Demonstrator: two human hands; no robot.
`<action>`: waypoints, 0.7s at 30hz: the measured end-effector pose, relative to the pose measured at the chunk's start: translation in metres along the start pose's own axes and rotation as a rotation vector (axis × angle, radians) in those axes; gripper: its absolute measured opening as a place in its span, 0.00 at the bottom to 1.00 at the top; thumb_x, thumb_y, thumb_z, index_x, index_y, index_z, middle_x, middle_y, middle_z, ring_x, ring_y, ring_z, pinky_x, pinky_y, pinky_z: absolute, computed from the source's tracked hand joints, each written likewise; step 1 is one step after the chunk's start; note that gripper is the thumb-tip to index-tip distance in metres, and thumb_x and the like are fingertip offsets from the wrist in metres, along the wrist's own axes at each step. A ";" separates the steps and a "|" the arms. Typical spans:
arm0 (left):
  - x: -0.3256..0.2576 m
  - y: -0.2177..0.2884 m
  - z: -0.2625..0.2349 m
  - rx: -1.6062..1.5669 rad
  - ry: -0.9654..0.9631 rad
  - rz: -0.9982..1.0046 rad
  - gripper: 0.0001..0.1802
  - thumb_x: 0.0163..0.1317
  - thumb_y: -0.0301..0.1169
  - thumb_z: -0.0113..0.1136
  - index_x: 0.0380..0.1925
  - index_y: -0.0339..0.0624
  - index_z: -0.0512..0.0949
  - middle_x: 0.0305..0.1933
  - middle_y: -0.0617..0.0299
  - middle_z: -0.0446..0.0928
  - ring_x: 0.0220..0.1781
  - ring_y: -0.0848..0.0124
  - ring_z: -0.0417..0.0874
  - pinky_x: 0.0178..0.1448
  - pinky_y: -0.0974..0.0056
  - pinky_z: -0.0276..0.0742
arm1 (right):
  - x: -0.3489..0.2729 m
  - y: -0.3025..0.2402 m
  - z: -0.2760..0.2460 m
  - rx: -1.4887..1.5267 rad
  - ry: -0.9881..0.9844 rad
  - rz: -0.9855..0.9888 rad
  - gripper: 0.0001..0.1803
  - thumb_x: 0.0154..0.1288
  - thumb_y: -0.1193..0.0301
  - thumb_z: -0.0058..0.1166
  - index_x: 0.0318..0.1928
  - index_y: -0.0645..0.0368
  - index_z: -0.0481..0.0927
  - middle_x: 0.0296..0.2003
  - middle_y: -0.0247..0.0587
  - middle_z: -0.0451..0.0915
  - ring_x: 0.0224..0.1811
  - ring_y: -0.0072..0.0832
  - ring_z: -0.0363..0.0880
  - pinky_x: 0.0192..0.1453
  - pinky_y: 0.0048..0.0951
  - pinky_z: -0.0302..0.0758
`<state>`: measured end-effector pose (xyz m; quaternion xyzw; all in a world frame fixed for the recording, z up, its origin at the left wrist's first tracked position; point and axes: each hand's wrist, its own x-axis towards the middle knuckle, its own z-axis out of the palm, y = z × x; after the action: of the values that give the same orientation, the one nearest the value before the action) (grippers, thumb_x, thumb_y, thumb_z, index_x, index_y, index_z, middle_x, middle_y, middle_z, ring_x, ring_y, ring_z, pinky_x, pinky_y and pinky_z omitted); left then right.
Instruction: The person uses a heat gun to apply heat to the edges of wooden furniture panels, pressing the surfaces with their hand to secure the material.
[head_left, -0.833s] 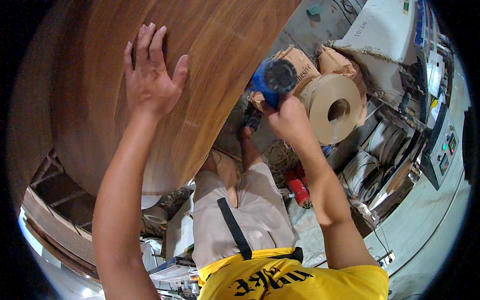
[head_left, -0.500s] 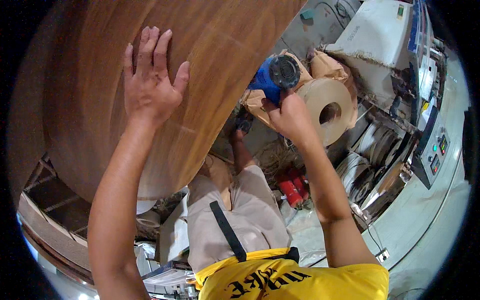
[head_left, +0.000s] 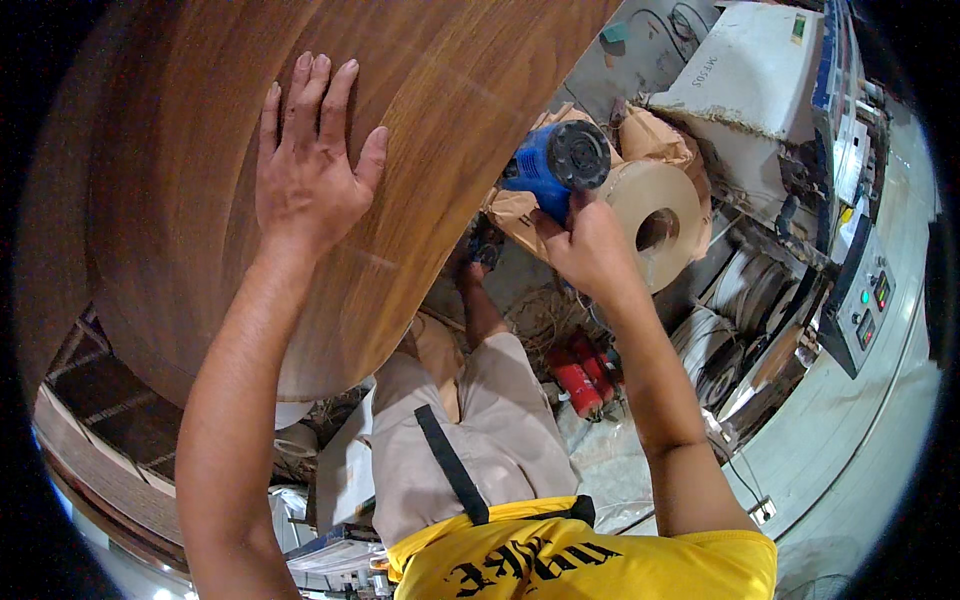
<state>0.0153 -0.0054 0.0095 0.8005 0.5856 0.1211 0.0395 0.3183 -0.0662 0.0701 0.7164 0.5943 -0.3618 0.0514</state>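
A broad wood-grain panel (head_left: 200,250) fills the left side, its long edge slanting down toward my legs. Flat on its surface lies my left hand (head_left: 310,165), open with the fingers stretched out. My right hand (head_left: 590,245) is closed around the handle of a blue heat gun (head_left: 545,165) with a round black vented rear cap. The heat gun is beside the panel's right edge; its nozzle end is hidden, so I cannot tell whether it touches the panel.
A large tan roll (head_left: 675,205) with a hollow core stands just right of the heat gun, with brown paper (head_left: 655,135) around it. Red cylinders (head_left: 580,380) lie on the floor near my legs. White coils (head_left: 745,285) and a machine control panel (head_left: 865,305) are at the right.
My right hand and the heat gun have shifted slightly right and down. My left hand sits slightly farther right in the picture, still flat on the panel.
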 end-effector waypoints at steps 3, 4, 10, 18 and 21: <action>0.001 0.001 0.001 -0.004 0.003 -0.002 0.38 0.76 0.47 0.57 0.81 0.51 0.59 0.83 0.57 0.61 0.87 0.60 0.56 0.89 0.48 0.50 | -0.005 -0.008 -0.008 0.033 -0.011 0.006 0.23 0.70 0.63 0.64 0.50 0.73 0.76 0.31 0.72 0.81 0.39 0.68 0.81 0.44 0.57 0.76; 0.001 0.001 0.000 -0.005 0.005 -0.002 0.38 0.76 0.48 0.57 0.81 0.51 0.59 0.83 0.57 0.61 0.87 0.60 0.57 0.89 0.48 0.49 | -0.006 -0.010 -0.009 0.048 -0.017 0.009 0.22 0.70 0.64 0.64 0.50 0.73 0.76 0.31 0.71 0.81 0.38 0.68 0.81 0.43 0.57 0.76; 0.001 0.000 0.000 -0.017 0.017 0.004 0.38 0.76 0.49 0.56 0.81 0.52 0.58 0.83 0.58 0.61 0.87 0.61 0.57 0.89 0.48 0.49 | -0.012 -0.014 -0.014 0.009 -0.096 0.064 0.20 0.70 0.65 0.63 0.49 0.71 0.76 0.31 0.69 0.80 0.37 0.67 0.81 0.42 0.54 0.76; -0.001 -0.002 0.001 -0.016 0.036 0.005 0.38 0.76 0.49 0.57 0.81 0.52 0.59 0.82 0.59 0.62 0.86 0.62 0.59 0.89 0.49 0.50 | -0.026 -0.025 -0.022 0.097 -0.022 -0.005 0.19 0.67 0.65 0.62 0.48 0.70 0.78 0.38 0.71 0.83 0.45 0.69 0.81 0.48 0.59 0.78; 0.001 0.000 0.001 -0.022 0.044 0.007 0.38 0.76 0.50 0.57 0.81 0.52 0.59 0.82 0.59 0.63 0.86 0.62 0.59 0.89 0.49 0.50 | -0.030 -0.023 -0.025 0.097 -0.021 0.033 0.18 0.67 0.66 0.62 0.48 0.69 0.78 0.39 0.70 0.83 0.45 0.69 0.81 0.49 0.59 0.78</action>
<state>0.0160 -0.0042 0.0086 0.7991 0.5824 0.1452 0.0348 0.3085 -0.0719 0.1142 0.7240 0.5633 -0.3970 0.0288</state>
